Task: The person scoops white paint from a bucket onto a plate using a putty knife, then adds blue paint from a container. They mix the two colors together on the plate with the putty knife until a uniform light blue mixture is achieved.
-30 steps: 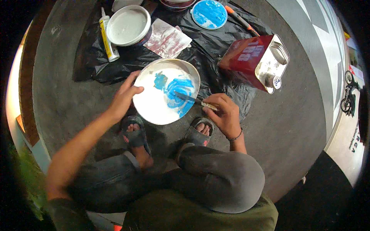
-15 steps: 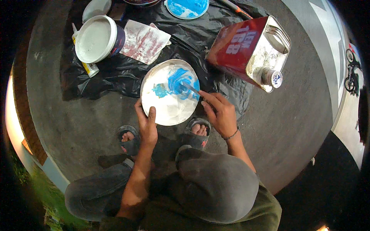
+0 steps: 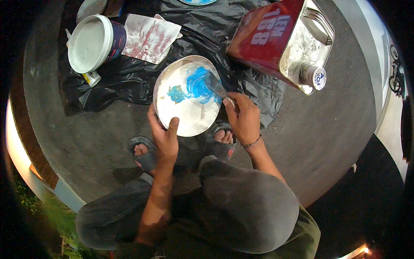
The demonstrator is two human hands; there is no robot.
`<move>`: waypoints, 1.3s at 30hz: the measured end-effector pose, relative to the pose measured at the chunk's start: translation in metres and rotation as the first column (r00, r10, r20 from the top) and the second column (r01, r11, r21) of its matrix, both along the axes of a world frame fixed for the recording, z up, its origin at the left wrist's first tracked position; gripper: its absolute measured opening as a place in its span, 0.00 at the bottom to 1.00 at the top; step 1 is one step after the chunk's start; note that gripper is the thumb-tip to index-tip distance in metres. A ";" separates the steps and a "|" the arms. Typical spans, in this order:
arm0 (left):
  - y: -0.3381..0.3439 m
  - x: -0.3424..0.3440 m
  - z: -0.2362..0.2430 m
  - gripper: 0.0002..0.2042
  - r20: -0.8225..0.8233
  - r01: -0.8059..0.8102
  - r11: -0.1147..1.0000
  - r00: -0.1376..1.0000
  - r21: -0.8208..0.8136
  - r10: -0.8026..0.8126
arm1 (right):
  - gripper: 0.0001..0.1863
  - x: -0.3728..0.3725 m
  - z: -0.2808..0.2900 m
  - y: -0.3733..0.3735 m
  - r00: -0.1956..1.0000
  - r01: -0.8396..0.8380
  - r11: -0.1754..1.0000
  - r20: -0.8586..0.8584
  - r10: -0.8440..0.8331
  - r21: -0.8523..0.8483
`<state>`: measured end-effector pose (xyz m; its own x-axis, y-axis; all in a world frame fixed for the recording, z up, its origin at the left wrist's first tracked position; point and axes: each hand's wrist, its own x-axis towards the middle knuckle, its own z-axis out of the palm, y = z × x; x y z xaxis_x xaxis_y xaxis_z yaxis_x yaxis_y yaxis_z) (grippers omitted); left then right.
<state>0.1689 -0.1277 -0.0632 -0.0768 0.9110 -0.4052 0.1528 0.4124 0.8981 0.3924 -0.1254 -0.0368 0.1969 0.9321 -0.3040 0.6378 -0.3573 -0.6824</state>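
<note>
My left hand (image 3: 165, 139) grips the near left rim of a round white lid (image 3: 185, 121), its thumb lying over the edge. Bright blue paste (image 3: 199, 86) is smeared across the lid's far right part, with a smaller teal dab (image 3: 176, 93) to its left. In my right hand (image 3: 245, 117) is a putty knife (image 3: 217, 87), its handle pinched between thumb and fingers. The knife's broad blade lies tilted against the blue paste, and its tip is hard to make out.
Black plastic sheeting (image 3: 129, 90) covers the ground beyond the lid. On it stand a white bucket (image 3: 105, 43), sanding sheets (image 3: 151, 36), a yellow-and-white tube (image 3: 91, 78) and a large red metal can (image 3: 269, 43). Part of a blue-smeared lid (image 3: 198, 1) shows at the far edge.
The putty knife has turned so that its broad blade face shows, and my right hand has rolled and shifted slightly left. The lid stays in my left hand while the whole view has shifted.
</note>
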 end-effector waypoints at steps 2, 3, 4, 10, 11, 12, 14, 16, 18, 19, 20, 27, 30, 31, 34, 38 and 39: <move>-0.003 0.006 0.004 0.38 0.028 -0.022 1.000 0.999 -0.003 0.022 | 0.10 -0.003 0.002 -0.004 1.000 -0.016 0.999 -0.011 0.016 -0.031; -0.004 0.007 0.005 0.38 0.042 -0.035 0.999 0.999 -0.006 0.035 | 0.10 -0.003 0.003 -0.005 0.998 -0.007 1.000 -0.059 0.005 -0.028; -0.005 0.007 0.004 0.40 0.052 -0.046 0.999 0.998 -0.017 0.047 | 0.10 -0.003 0.004 -0.007 0.994 0.002 1.000 -0.108 -0.005 -0.026; -0.002 0.008 0.009 0.43 0.086 -0.016 1.000 0.996 -0.012 0.017 | 0.10 -0.010 -0.011 0.001 0.982 0.118 0.992 -0.151 -0.112 0.033; 0.000 0.008 0.009 0.43 0.102 -0.017 1.000 0.995 -0.016 0.019 | 0.10 -0.009 -0.008 -0.001 0.982 0.087 0.996 -0.167 -0.085 0.001; 0.004 0.007 0.010 0.44 0.120 -0.019 1.000 0.993 -0.022 0.021 | 0.10 -0.006 -0.001 -0.001 0.982 0.054 0.998 -0.181 -0.059 -0.031; 0.006 0.004 0.010 0.45 0.136 -0.007 1.000 0.991 -0.025 0.011 | 0.10 -0.001 0.003 -0.002 0.991 0.022 0.998 -0.134 -0.029 -0.053; 0.006 0.003 0.008 0.45 0.134 0.023 1.000 0.991 -0.019 -0.020 | 0.10 -0.005 -0.004 0.002 0.994 0.095 0.995 -0.064 -0.094 0.019; 0.006 0.002 0.007 0.45 0.129 0.019 0.999 0.992 -0.039 -0.014 | 0.10 -0.015 -0.006 0.005 0.984 0.142 0.986 -0.122 -0.131 0.088; 0.006 0.001 0.007 0.45 0.123 0.015 0.999 0.992 -0.048 -0.009 | 0.10 -0.016 -0.007 0.002 0.984 0.109 0.992 -0.146 -0.098 0.070; 0.006 0.002 0.005 0.46 0.138 -0.022 0.999 0.990 -0.043 0.028 | 0.10 -0.015 -0.006 -0.002 0.983 0.075 0.996 -0.171 -0.065 0.052; 0.004 0.007 0.004 0.46 0.159 -0.099 0.994 0.982 -0.053 0.107 | 0.10 -0.009 -0.010 0.000 0.995 0.077 0.988 -0.073 -0.067 0.137; -0.001 0.009 0.001 0.44 0.130 -0.124 0.991 0.983 -0.055 0.130 | 0.10 -0.012 -0.004 -0.011 0.988 0.055 0.996 -0.151 -0.045 0.063; -0.003 0.009 -0.001 0.44 0.110 -0.134 0.990 0.984 -0.054 0.139 | 0.10 -0.013 -0.007 -0.012 0.989 0.096 0.993 -0.119 -0.088 0.063; -0.006 0.006 -0.004 0.41 0.083 -0.151 0.988 0.985 -0.039 0.154 | 0.10 -0.021 -0.010 -0.005 0.983 0.175 0.981 -0.074 -0.170 0.079; -0.003 -0.002 -0.006 0.36 0.067 -0.146 0.989 0.987 -0.038 0.148 | 0.10 -0.023 -0.010 -0.019 0.989 0.045 0.998 -0.141 -0.041 0.031; -0.004 0.000 -0.008 0.34 0.069 -0.145 0.989 0.987 -0.040 0.147 | 0.10 -0.021 -0.010 -0.019 0.988 0.097 0.995 -0.119 -0.095 0.009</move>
